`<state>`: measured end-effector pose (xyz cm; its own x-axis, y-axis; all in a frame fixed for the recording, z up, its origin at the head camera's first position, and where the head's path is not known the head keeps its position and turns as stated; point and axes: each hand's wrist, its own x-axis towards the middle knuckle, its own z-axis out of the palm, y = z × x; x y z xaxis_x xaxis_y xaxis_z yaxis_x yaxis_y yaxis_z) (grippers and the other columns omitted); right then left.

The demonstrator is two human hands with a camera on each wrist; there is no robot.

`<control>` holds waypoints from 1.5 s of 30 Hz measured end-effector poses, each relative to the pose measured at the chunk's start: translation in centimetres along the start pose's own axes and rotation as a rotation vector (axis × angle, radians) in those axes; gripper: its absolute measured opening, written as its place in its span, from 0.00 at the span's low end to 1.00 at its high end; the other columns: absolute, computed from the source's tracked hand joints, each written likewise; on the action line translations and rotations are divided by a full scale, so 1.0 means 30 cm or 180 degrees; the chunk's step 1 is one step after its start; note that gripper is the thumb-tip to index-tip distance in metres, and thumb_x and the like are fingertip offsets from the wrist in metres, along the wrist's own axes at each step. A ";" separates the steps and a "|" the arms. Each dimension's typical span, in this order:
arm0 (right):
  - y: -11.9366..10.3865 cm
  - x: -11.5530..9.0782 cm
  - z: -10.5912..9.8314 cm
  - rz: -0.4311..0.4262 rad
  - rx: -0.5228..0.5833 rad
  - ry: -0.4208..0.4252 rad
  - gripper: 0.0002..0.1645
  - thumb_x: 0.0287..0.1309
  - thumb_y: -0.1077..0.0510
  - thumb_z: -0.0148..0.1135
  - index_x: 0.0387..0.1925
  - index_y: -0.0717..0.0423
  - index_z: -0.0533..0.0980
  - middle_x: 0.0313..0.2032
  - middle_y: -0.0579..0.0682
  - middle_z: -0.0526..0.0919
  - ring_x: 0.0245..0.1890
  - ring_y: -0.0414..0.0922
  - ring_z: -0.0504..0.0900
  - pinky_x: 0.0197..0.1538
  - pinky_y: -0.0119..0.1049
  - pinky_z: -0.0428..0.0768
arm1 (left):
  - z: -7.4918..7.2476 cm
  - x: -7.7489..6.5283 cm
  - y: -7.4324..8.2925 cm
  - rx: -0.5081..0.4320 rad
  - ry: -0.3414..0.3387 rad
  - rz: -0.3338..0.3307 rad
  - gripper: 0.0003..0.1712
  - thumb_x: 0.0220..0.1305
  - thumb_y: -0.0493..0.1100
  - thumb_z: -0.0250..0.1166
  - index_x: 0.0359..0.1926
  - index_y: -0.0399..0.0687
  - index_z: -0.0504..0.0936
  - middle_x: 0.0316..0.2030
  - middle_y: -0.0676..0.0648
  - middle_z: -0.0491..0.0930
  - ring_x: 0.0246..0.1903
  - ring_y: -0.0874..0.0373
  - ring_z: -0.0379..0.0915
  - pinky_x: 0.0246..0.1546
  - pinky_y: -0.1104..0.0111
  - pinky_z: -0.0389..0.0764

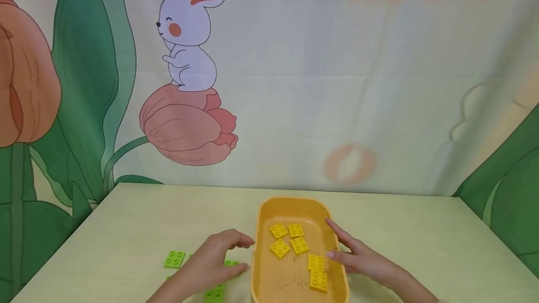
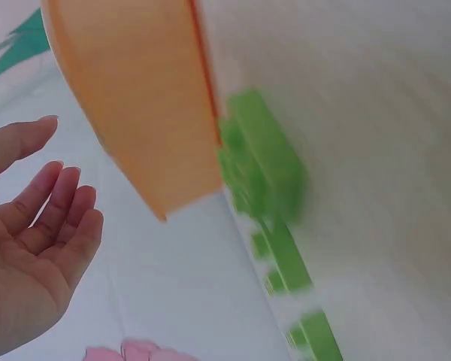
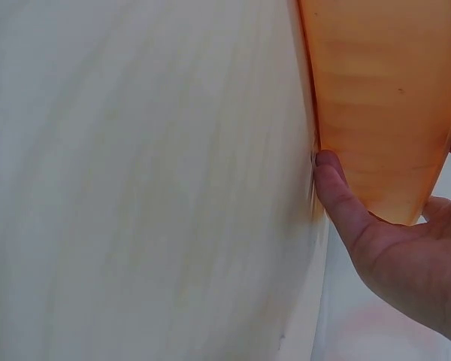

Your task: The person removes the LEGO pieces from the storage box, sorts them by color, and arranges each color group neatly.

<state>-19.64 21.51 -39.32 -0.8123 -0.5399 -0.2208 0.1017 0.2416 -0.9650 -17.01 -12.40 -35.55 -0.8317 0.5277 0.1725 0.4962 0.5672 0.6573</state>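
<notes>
Orange-yellow plastic tray [image 1: 294, 207], set at six o'clock on a pale table [image 1: 421, 242], holds six yellow four-stud bricks [image 1: 299, 245]: four cluster toward eleven o'clock, and two sit end to end between four and five. At the tray's three o'clock, a person's right hand [image 1: 365, 261] grips the side, thumb and a fingertip at the rim, another finger low along the outer wall in the right wrist view. At nine o'clock, the left hand [image 1: 212, 263] holds nothing, thumb and fingers spread wide just beside the rim. Green toy bricks [image 1: 174, 259], partly hidden by that hand, lie toward eight and nine o'clock. Behind, a printed cloth backdrop [image 1: 286, 83] shows a white rabbit [image 1: 191, 67] near ten o'clock; faint orange marks between one and two are too blurred to read.
</notes>
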 end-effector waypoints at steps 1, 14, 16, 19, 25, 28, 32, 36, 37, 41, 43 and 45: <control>-0.001 -0.001 0.000 -0.0004 -0.0011 0.0003 0.44 0.65 0.53 0.49 0.71 0.44 0.34 0.66 0.71 0.32 0.52 0.53 0.74 0.46 0.47 0.77 | 0.012 0.015 0.013 -0.0012 -0.0003 0.0081 0.19 0.50 0.41 0.69 0.46 0.46 0.78 0.41 0.53 0.77 0.42 0.55 0.73 0.44 0.63 0.75; 0.002 -0.002 0.002 -0.0017 -0.0111 0.0056 0.43 0.65 0.53 0.49 0.71 0.43 0.35 0.67 0.70 0.33 0.55 0.55 0.71 0.47 0.48 0.76 | 0.205 0.171 0.138 -0.0113 -0.0554 0.0357 0.19 0.50 0.42 0.69 0.45 0.45 0.79 0.39 0.56 0.79 0.37 0.69 0.71 0.40 0.77 0.73; 0.004 -0.003 0.001 -0.0039 -0.0112 0.0039 0.43 0.65 0.53 0.49 0.71 0.43 0.35 0.67 0.69 0.32 0.55 0.55 0.71 0.48 0.48 0.76 | 0.232 0.190 0.147 -0.0100 -0.0675 0.0313 0.19 0.49 0.41 0.69 0.45 0.44 0.79 0.38 0.57 0.79 0.36 0.71 0.70 0.39 0.79 0.72; 0.005 -0.003 0.000 -0.0048 -0.0115 0.0031 0.43 0.65 0.53 0.48 0.71 0.43 0.35 0.67 0.69 0.32 0.55 0.56 0.71 0.48 0.48 0.76 | 0.264 0.216 0.156 -0.0080 -0.0834 0.0216 0.20 0.48 0.40 0.70 0.45 0.44 0.79 0.37 0.58 0.79 0.34 0.72 0.70 0.37 0.80 0.72; 0.008 -0.001 0.000 -0.0056 -0.0133 0.0005 0.42 0.66 0.53 0.47 0.71 0.44 0.34 0.67 0.70 0.33 0.57 0.57 0.69 0.48 0.49 0.75 | 0.301 0.250 0.167 0.0207 -0.1033 0.0085 0.19 0.47 0.42 0.71 0.43 0.48 0.80 0.34 0.61 0.78 0.31 0.71 0.68 0.37 0.78 0.72; 0.008 -0.001 -0.001 -0.0059 -0.0110 -0.0012 0.42 0.66 0.53 0.47 0.71 0.44 0.34 0.67 0.70 0.32 0.57 0.57 0.69 0.48 0.48 0.76 | 0.309 0.260 0.170 0.0411 -0.1108 0.0106 0.20 0.47 0.43 0.71 0.44 0.48 0.80 0.33 0.60 0.78 0.29 0.71 0.67 0.37 0.78 0.71; 0.005 -0.003 -0.001 -0.0086 -0.0087 -0.0037 0.42 0.66 0.54 0.47 0.71 0.44 0.34 0.67 0.70 0.32 0.56 0.56 0.70 0.48 0.47 0.76 | 0.313 0.270 0.173 0.0658 -0.1188 0.0176 0.20 0.47 0.44 0.71 0.44 0.47 0.81 0.35 0.60 0.79 0.34 0.71 0.70 0.42 0.77 0.71; 0.003 -0.004 0.000 -0.0107 -0.0077 -0.0051 0.43 0.66 0.54 0.47 0.71 0.44 0.34 0.67 0.69 0.32 0.56 0.54 0.70 0.48 0.47 0.76 | 0.317 0.271 0.173 0.0827 -0.1235 0.0267 0.20 0.46 0.42 0.71 0.44 0.47 0.82 0.36 0.59 0.80 0.36 0.71 0.70 0.44 0.77 0.71; 0.003 -0.005 -0.001 -0.0105 -0.0073 -0.0050 0.42 0.66 0.54 0.47 0.71 0.44 0.34 0.67 0.69 0.32 0.56 0.54 0.71 0.48 0.47 0.76 | 0.319 0.270 0.173 0.0862 -0.1234 0.0294 0.20 0.45 0.41 0.71 0.44 0.47 0.82 0.35 0.59 0.80 0.35 0.71 0.70 0.43 0.77 0.71; 0.002 -0.008 0.000 -0.0083 -0.0075 -0.0044 0.43 0.66 0.54 0.47 0.71 0.45 0.33 0.67 0.69 0.32 0.56 0.53 0.71 0.48 0.46 0.76 | 0.327 0.271 0.171 0.1008 -0.1212 0.0421 0.18 0.43 0.40 0.72 0.40 0.48 0.84 0.29 0.59 0.79 0.28 0.71 0.66 0.37 0.79 0.70; 0.001 -0.008 0.001 -0.0069 -0.0085 -0.0033 0.43 0.66 0.53 0.47 0.71 0.45 0.33 0.67 0.69 0.32 0.56 0.53 0.70 0.49 0.47 0.75 | 0.329 0.271 0.171 0.1033 -0.1203 0.0400 0.17 0.42 0.39 0.73 0.39 0.48 0.85 0.28 0.59 0.79 0.28 0.71 0.66 0.36 0.79 0.70; 0.000 -0.009 0.003 -0.0064 -0.0085 -0.0028 0.43 0.66 0.53 0.47 0.71 0.45 0.33 0.67 0.69 0.32 0.56 0.53 0.70 0.49 0.47 0.75 | 0.330 0.272 0.171 0.1045 -0.1192 0.0375 0.17 0.41 0.39 0.73 0.38 0.48 0.85 0.28 0.59 0.79 0.28 0.71 0.66 0.36 0.79 0.70</control>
<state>-19.36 21.59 -39.27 -0.8090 -0.5518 -0.2026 0.0699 0.2520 -0.9652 -18.78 1.09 -38.04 -0.6491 0.7562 -0.0826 0.6833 0.6273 0.3736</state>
